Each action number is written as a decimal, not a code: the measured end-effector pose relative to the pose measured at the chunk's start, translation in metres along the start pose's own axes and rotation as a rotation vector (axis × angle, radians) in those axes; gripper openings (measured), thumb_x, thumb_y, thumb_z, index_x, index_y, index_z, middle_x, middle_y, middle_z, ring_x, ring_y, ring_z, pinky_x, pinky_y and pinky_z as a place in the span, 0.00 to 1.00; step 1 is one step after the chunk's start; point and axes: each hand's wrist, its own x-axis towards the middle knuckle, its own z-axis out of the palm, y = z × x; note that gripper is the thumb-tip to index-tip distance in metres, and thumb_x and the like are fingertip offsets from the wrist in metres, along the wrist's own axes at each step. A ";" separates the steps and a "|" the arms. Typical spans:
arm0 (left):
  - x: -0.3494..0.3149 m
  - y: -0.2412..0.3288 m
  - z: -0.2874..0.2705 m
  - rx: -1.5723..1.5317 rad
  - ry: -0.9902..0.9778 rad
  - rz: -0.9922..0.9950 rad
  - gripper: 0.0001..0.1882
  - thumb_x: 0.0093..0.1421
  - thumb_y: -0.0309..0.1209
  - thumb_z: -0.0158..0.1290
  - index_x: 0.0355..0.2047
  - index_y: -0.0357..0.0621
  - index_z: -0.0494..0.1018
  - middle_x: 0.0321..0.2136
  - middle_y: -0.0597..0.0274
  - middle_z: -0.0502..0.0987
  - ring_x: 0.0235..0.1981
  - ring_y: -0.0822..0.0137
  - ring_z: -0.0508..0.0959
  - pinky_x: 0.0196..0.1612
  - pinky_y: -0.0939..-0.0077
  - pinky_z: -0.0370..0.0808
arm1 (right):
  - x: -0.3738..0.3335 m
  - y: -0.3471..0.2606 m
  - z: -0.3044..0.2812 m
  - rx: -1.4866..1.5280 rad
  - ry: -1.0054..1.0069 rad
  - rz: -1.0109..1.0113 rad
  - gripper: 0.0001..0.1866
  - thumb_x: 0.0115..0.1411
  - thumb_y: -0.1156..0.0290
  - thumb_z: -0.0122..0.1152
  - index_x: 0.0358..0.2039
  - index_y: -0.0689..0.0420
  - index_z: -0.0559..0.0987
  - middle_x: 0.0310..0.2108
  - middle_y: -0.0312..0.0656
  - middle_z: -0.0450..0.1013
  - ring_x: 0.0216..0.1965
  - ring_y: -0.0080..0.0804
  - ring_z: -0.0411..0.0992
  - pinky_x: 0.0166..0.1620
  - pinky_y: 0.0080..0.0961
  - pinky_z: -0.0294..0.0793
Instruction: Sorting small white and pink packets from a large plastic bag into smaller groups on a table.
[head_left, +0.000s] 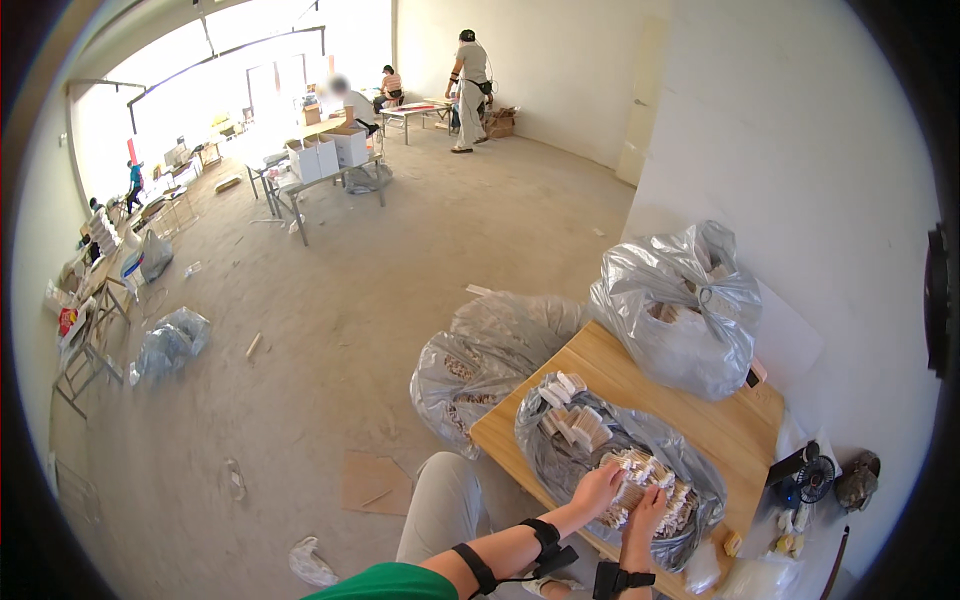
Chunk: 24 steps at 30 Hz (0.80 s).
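A grey plastic bag (537,444) lies spread open on the wooden table (600,362). In it is a heap of thin tan sticks with white ends (648,468), which look like cotton swabs. Paler bundles of sticks (578,427) rest at the bag's far left part. My left hand (597,491) is closed at the left side of the heap, fingers on the sticks. Close beside it, my right hand (647,512) is closed on sticks at the heap's near side. The fingertips are partly hidden among the sticks, so exactly what each holds is hard to separate.
A full grey bag (680,310) stands at the table's far end by the wall; another bag of sticks (455,385) sits on the floor left of the table. A small black fan (814,478) is at right. People and tables with white boxes (313,160) are farther off.
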 end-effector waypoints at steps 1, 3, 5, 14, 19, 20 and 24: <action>0.000 -0.001 0.000 -0.003 0.003 0.001 0.10 0.60 0.35 0.47 0.29 0.40 0.67 0.21 0.41 0.72 0.27 0.41 0.72 0.27 0.54 0.67 | 0.002 0.007 0.001 -0.001 -0.001 -0.004 0.16 0.64 0.64 0.43 0.29 0.65 0.69 0.24 0.46 0.67 0.25 0.32 0.60 0.33 0.30 0.63; 0.001 -0.004 -0.003 -0.023 -0.021 0.004 0.10 0.60 0.35 0.47 0.28 0.40 0.67 0.22 0.41 0.71 0.27 0.41 0.72 0.27 0.54 0.67 | 0.007 0.020 0.004 0.038 -0.051 -0.001 0.15 0.64 0.64 0.43 0.30 0.64 0.70 0.23 0.43 0.66 0.26 0.31 0.60 0.34 0.29 0.63; 0.001 -0.006 -0.004 -0.012 -0.026 0.034 0.11 0.60 0.35 0.46 0.28 0.40 0.67 0.22 0.41 0.72 0.27 0.41 0.72 0.27 0.54 0.67 | 0.009 0.018 -0.001 -0.030 -0.128 -0.043 0.15 0.64 0.64 0.43 0.30 0.64 0.69 0.23 0.46 0.65 0.25 0.35 0.61 0.33 0.32 0.63; 0.002 -0.006 0.006 -0.003 -0.026 0.026 0.11 0.59 0.35 0.46 0.28 0.39 0.66 0.22 0.41 0.72 0.27 0.41 0.72 0.28 0.53 0.67 | 0.017 0.000 -0.007 0.039 -0.385 0.304 0.13 0.64 0.63 0.44 0.30 0.59 0.70 0.23 0.36 0.65 0.28 0.29 0.63 0.35 0.28 0.65; 0.001 -0.009 0.008 -0.063 0.125 -0.036 0.09 0.59 0.33 0.48 0.29 0.39 0.66 0.22 0.42 0.71 0.26 0.42 0.72 0.26 0.57 0.67 | 0.021 0.062 0.018 0.152 -0.006 0.034 0.14 0.64 0.58 0.44 0.29 0.55 0.69 0.20 0.33 0.62 0.19 0.22 0.59 0.21 0.20 0.61; 0.000 -0.008 0.009 -0.061 0.123 -0.038 0.09 0.59 0.33 0.48 0.29 0.39 0.66 0.22 0.42 0.71 0.26 0.42 0.72 0.26 0.57 0.67 | 0.018 0.064 0.019 0.152 -0.006 0.038 0.14 0.64 0.58 0.44 0.29 0.55 0.69 0.20 0.33 0.62 0.19 0.22 0.59 0.21 0.20 0.61; -0.009 0.006 0.018 -0.131 0.237 -0.033 0.10 0.59 0.34 0.48 0.27 0.39 0.65 0.21 0.44 0.70 0.24 0.43 0.70 0.26 0.59 0.67 | 0.000 0.035 0.019 0.170 0.013 0.098 0.17 0.65 0.58 0.41 0.33 0.61 0.69 0.28 0.43 0.66 0.29 0.32 0.61 0.34 0.27 0.63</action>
